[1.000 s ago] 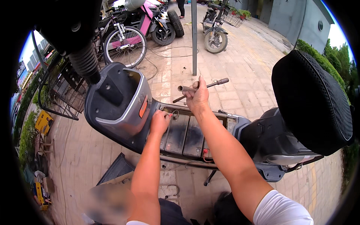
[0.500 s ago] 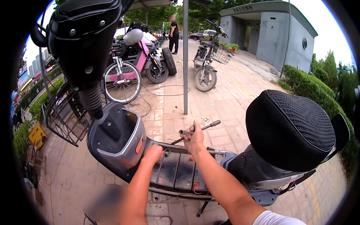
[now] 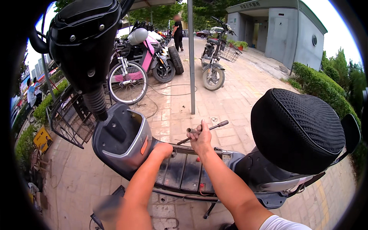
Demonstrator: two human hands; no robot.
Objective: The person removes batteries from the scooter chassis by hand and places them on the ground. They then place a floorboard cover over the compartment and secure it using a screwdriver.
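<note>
A grey scooter's open floor compartment holds several dark batteries (image 3: 186, 172) with red terminal caps (image 3: 201, 186). My right hand (image 3: 201, 137) grips metal socket tools above the compartment: a short hollow tube (image 3: 191, 130) and a long bar with a socket end (image 3: 220, 124), crossing it at an angle. My left hand (image 3: 163, 149) is curled at the compartment's front end, beside the grey storage pocket (image 3: 122, 134); its fingertips, and whatever they hold, are hidden.
The black seat (image 3: 297, 130) rises right, the steering column (image 3: 76, 46) left. Behind stand a pole (image 3: 191, 76), bicycle (image 3: 127, 82), pink scooter (image 3: 143, 57), another scooter (image 3: 212, 78), loose cables, hedge (image 3: 314, 82) and grey building (image 3: 276, 38). A person (image 3: 178, 32) stands beyond; others are far left.
The view has lifted, showing more background. My left fingertips have gone out of sight at the compartment's front. My right hand still holds the tools. The distant person has shifted slightly.
</note>
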